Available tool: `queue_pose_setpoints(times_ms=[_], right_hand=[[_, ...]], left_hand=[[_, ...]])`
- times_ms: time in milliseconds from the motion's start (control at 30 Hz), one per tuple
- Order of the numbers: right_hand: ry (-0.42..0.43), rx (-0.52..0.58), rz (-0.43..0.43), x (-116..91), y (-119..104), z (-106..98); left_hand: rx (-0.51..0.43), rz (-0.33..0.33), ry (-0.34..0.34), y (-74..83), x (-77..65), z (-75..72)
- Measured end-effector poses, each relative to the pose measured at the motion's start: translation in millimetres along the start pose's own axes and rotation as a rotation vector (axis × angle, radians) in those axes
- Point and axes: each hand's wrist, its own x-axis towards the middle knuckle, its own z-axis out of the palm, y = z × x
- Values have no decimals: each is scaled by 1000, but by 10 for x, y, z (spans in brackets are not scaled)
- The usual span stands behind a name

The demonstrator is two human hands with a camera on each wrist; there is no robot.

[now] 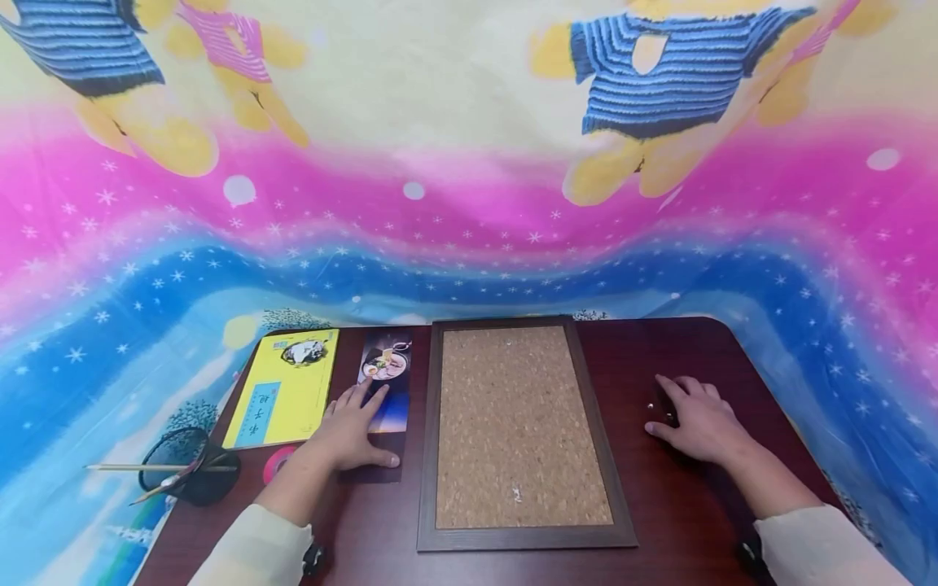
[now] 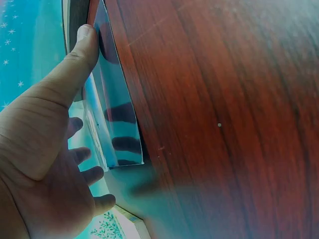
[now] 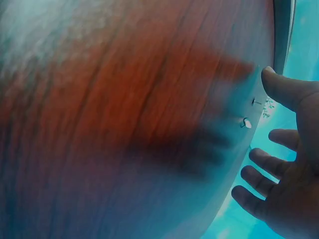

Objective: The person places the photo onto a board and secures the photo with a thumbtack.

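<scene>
The cork board (image 1: 520, 423) is matt and grainy, its dull brown frame (image 1: 528, 539) wood-like. Around it the tabletop (image 1: 366, 549) shows dark red wood grain, smooth and glossy. Toward the board's 9 o'clock, the photo print (image 2: 114, 89) has a slick, reflective face; farther that way, the yellow booklet (image 1: 300, 391) looks like smooth paper. At the booklet's 8 o'clock, wooden pencils (image 1: 117, 467) look matt. At the board's 3 o'clock, tiny pins (image 3: 247, 123) shine. The 12 o'clock backdrop (image 1: 440, 98) is soft, creased cloth.

Pale cream sleeve (image 1: 252, 549) at seven o'clock, matching sleeve (image 1: 824, 545) at four o'clock; small black piece (image 1: 313, 559) beside each.
</scene>
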Motion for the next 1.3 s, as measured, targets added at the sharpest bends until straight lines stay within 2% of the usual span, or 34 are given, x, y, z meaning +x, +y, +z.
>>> queue_pose_setpoints(times_ms=[133, 367, 667, 1300], right_hand=[[-3, 4, 7, -14, 40, 20], [-8, 24, 18, -45, 134, 38], [-7, 42, -19, -72, 202, -2], [12, 57, -36, -48, 179, 25]], left_hand=[[-27, -6, -15, -10, -8, -5], [-22, -14, -28, -32, 0, 12], [-9, -21, -21, -2, -6, -9], [-46, -34, 9, 7, -44, 20]])
